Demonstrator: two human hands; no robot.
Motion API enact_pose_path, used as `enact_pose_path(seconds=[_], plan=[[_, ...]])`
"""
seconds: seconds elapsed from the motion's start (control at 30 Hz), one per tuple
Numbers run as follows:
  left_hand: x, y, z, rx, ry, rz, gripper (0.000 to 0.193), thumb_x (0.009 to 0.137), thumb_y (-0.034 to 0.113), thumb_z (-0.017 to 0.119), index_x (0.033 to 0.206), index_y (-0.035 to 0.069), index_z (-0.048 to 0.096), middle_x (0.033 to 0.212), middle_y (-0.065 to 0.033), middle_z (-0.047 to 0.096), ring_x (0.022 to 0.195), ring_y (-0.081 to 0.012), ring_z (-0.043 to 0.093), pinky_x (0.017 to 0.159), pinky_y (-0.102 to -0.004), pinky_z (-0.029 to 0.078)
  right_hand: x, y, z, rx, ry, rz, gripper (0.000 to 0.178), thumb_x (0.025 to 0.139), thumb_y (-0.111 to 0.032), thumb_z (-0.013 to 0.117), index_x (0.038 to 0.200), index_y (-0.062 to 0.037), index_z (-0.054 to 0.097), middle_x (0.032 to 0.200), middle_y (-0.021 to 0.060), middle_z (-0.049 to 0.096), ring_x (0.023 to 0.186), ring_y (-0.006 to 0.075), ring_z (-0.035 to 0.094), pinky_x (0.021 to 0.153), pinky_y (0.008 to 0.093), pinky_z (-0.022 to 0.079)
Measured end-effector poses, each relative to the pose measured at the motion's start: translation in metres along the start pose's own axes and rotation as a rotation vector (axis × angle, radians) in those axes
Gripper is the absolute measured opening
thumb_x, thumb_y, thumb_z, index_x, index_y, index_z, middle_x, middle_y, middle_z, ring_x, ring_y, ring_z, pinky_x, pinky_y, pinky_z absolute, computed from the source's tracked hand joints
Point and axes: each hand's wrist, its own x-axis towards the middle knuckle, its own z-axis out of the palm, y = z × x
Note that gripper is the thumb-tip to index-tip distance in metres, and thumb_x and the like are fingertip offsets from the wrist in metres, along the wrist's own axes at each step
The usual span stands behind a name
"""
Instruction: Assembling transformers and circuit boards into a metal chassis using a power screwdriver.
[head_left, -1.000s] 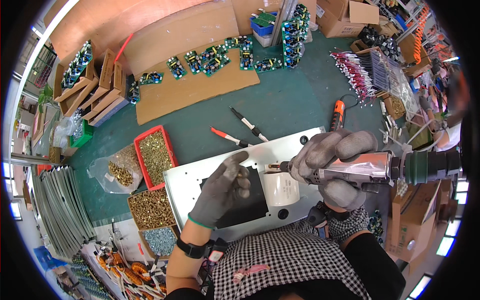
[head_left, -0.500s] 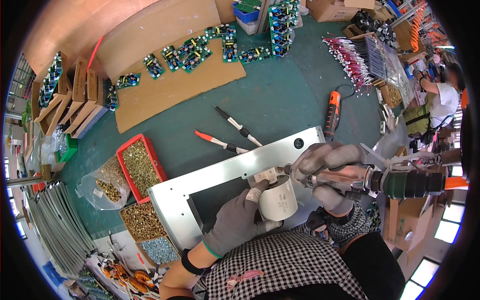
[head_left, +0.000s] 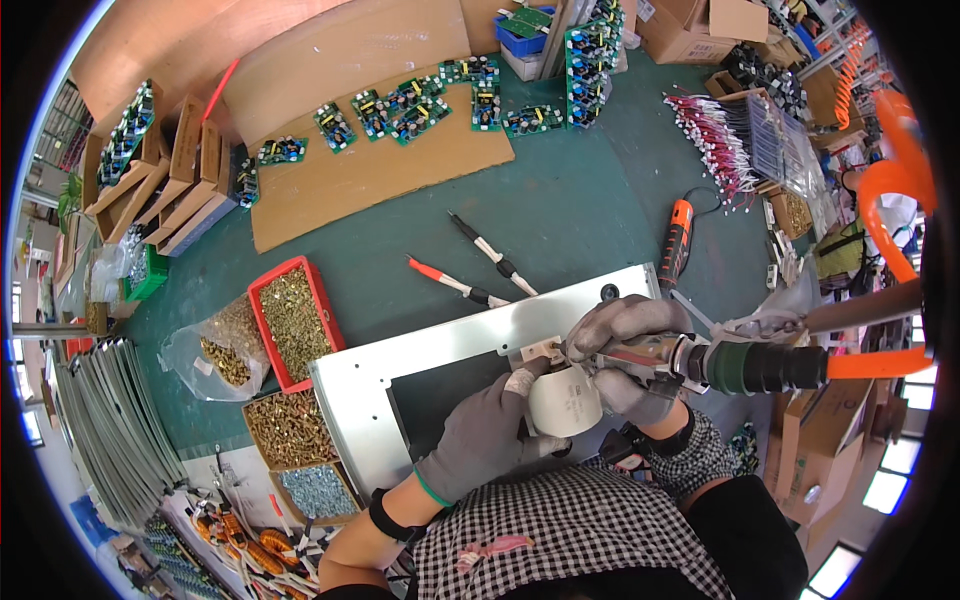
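Note:
My left hand (head_left: 487, 430), in a grey glove, is closed around a white cylindrical capacitor (head_left: 565, 405). The capacitor lies on a silver metal panel (head_left: 345, 405) with a large rectangular cutout. In my right hand (head_left: 630, 340), also gloved, is a silver and black air screwdriver (head_left: 700, 362), held nearly level and fed by an orange hose. Its front end reaches the pale mounting tab (head_left: 541, 350) at the capacitor's far side. The bit's exact contact is hidden by fingers.
Left of the panel stand a red bin (head_left: 300, 325) of brass fasteners and a cardboard box (head_left: 290, 425) of screws. Beyond it lie two cable leads (head_left: 490, 255) and an orange-black electric screwdriver (head_left: 677, 240). Circuit boards (head_left: 420, 115) rest on cardboard (head_left: 380, 185) at the back.
My right hand has brought the air screwdriver leftward, closer to the capacitor's tab. My left hand keeps its hold on the capacitor. The whole view has shifted slightly.

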Motion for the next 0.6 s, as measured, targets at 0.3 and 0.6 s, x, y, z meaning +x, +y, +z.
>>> enact_pose_path(seconds=[0.3,0.6], plan=[[-0.004,0.004,-0.009,-0.553,-0.130,-0.153,0.073,0.083,0.025,0.070,0.140,0.002,0.032,0.118,-0.0157,0.055,0.106,-0.0256,0.059,0.086,-0.0378,0.050,-0.001,0.004,0.010,0.150,0.063,0.072,0.044,0.073,0.010,0.062,0.113,-0.0024,0.047,0.105,0.0166,0.060,0.099,0.0231,0.062,0.086,0.0362,0.054],[-0.048,-0.003,-0.021,-1.168,0.215,-0.239,0.045,0.096,0.006,0.046,0.139,-0.004,0.033,0.125,-0.0177,0.053,0.112,-0.0240,0.057,0.093,-0.0331,0.049,0.016,-0.060,0.039,0.663,-0.013,-0.077,0.048,0.077,0.003,0.068,0.118,-0.0047,0.045,0.101,0.0192,0.062,0.081,0.0247,0.062,0.063,0.0340,0.053]])
